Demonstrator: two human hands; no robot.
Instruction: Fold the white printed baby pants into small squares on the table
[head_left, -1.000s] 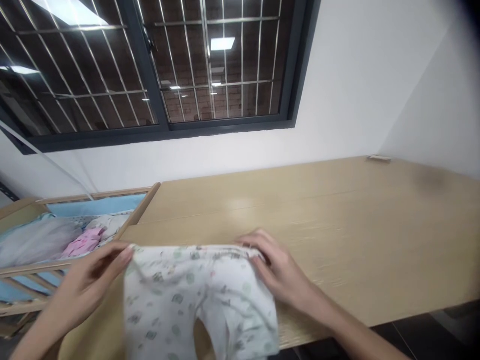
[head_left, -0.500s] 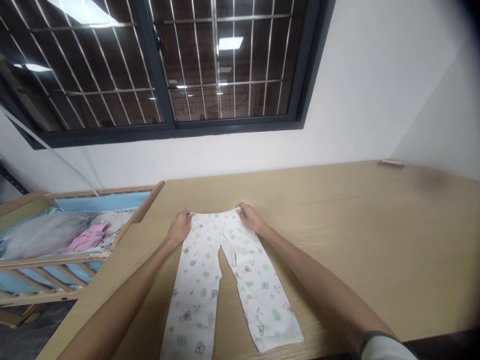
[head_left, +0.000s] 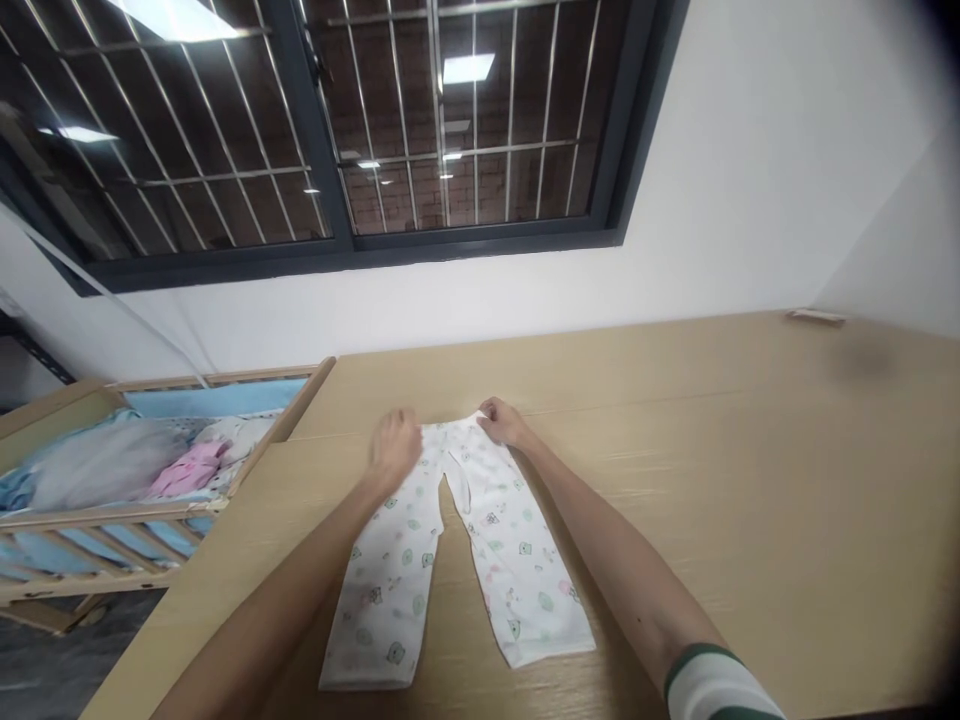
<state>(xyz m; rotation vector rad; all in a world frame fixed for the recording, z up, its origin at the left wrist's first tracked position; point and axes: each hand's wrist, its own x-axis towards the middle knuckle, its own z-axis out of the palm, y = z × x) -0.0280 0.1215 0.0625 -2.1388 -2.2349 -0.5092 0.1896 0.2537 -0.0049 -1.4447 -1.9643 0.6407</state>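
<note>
White children's pants [head_left: 517, 530] with a small print of green and pink figures lie spread on the tan tabletop, waistband away from me and legs toward me. My right hand [head_left: 501, 422] pinches the right corner of the waistband. At the left side of the waistband, my left hand [head_left: 397, 445] is closed with curled fingers, slightly smeared by motion. It covers the upper left corner of the pants, so the cloth in its fingers is largely hidden. Both legs rest flat, slightly apart, tabletop showing between them.
A wooden crib [head_left: 112, 520] with blue lining stands at the left, holding a pink cloth [head_left: 189, 470] and a pale, translucent bundle [head_left: 105, 465]. Behind the table [head_left: 712, 480] rises a white wall with a barred window [head_left: 465, 140]. A small flat object [head_left: 816, 316] lies at the far right corner.
My left hand has moved right, inward over the waistband, and now hides its left corner. The right hand keeps its pinch. The pants appear slightly higher, with both leg ends in view.
</note>
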